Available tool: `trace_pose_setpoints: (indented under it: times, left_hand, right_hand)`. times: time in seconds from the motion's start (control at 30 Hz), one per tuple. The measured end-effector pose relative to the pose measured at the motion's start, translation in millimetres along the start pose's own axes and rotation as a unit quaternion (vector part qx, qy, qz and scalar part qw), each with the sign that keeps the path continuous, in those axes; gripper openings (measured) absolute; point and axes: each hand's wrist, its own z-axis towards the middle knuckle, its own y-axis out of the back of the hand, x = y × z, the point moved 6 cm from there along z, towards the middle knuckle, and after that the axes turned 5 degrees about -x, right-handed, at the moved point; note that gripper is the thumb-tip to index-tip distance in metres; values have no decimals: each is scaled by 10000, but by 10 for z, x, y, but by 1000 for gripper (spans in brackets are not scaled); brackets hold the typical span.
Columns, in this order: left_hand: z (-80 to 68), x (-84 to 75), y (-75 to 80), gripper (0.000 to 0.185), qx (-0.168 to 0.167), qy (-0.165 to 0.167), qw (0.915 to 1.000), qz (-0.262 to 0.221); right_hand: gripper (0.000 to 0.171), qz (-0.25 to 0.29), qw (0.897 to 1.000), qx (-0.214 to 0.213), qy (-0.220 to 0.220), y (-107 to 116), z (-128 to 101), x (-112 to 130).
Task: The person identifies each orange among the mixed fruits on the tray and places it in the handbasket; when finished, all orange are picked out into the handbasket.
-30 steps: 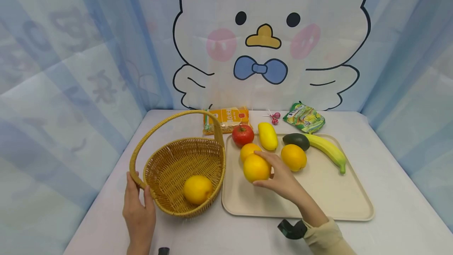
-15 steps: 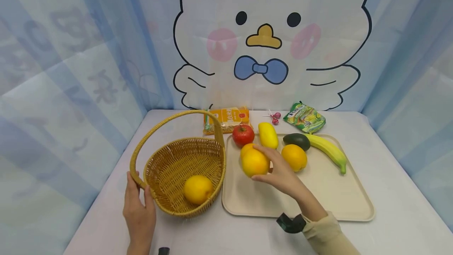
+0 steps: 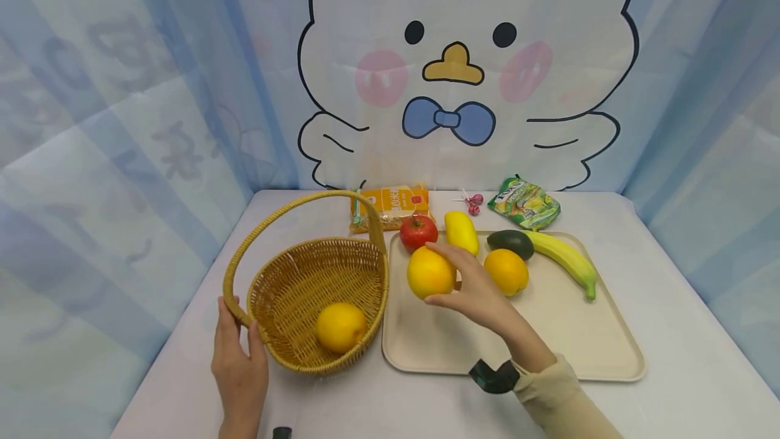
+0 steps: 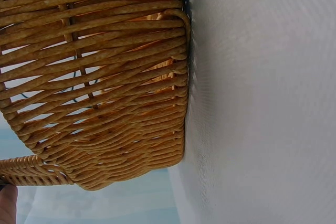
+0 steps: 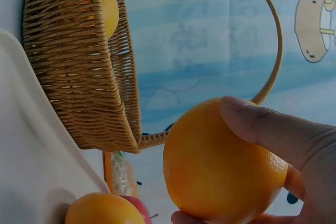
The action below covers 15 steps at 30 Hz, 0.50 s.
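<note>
My right hand [image 3: 478,293] holds an orange [image 3: 430,273] between thumb and fingers, raised over the left part of the beige tray [image 3: 567,337]. In the right wrist view a second orange [image 5: 105,211] lies on the tray below; the held one hides it from the head view. To the left stands a wicker basket [image 3: 292,283] with one orange-yellow fruit [image 3: 341,327] lying inside. Its tall arched handle [image 3: 268,222] is gripped near the lower left end by my left hand [image 3: 240,371], thumb in front and fingers behind.
A red apple [image 3: 418,232], a yellow mango [image 3: 461,232], a dark green avocado [image 3: 510,244], another orange [image 3: 506,272] and a banana [image 3: 567,259] lie on or at the tray. Behind are an orange packet [image 3: 393,205], lollipops [image 3: 474,203] and a green bag [image 3: 525,203].
My right hand has moved slightly left and up with the orange, which now covers the one behind it. My left hand and the basket have stayed in place.
</note>
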Motion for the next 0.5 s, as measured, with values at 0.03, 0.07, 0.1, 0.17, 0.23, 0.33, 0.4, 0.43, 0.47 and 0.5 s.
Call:
trace_pose_setpoints:
  times: [0.03,0.07,0.1,0.17,0.23,0.33,0.4,0.43,0.47,0.5]
  left_hand:
    - [-1,0,-2,68,5,-8,10000,4]
    - [-1,-1,-2,67,8,-17,10000,7]
    - [-2,0,-3,67,12,-21,10000,13]
    - [-3,1,-3,67,17,-33,10000,26]
    - [-3,2,-4,66,15,-35,10000,13]
    - [-4,3,-3,67,15,-40,10000,29]
    - [-3,1,-2,66,8,-60,10000,37]
    - [-2,0,-2,66,6,-68,10000,40]
    - [-1,-1,-1,66,0,-77,10000,44]
    - [0,-3,-2,66,-1,-86,10000,45]
  right_hand:
    - [78,-3,10000,7,3,-2,5,16]
    - [79,4,10000,18,1,-6,10,32]
    - [79,1,10000,26,-8,-10,15,48]
    - [79,-16,10000,29,17,-20,29,81]
    - [80,-34,10000,31,55,-32,45,113]
    - [79,-4,9999,35,146,-51,65,159]
    - [79,34,9998,51,200,-64,76,188]
    - [78,60,9997,62,228,-71,80,202]
    - [78,64,9996,66,249,-75,83,215]
    - [78,73,9996,68,282,-81,88,228]
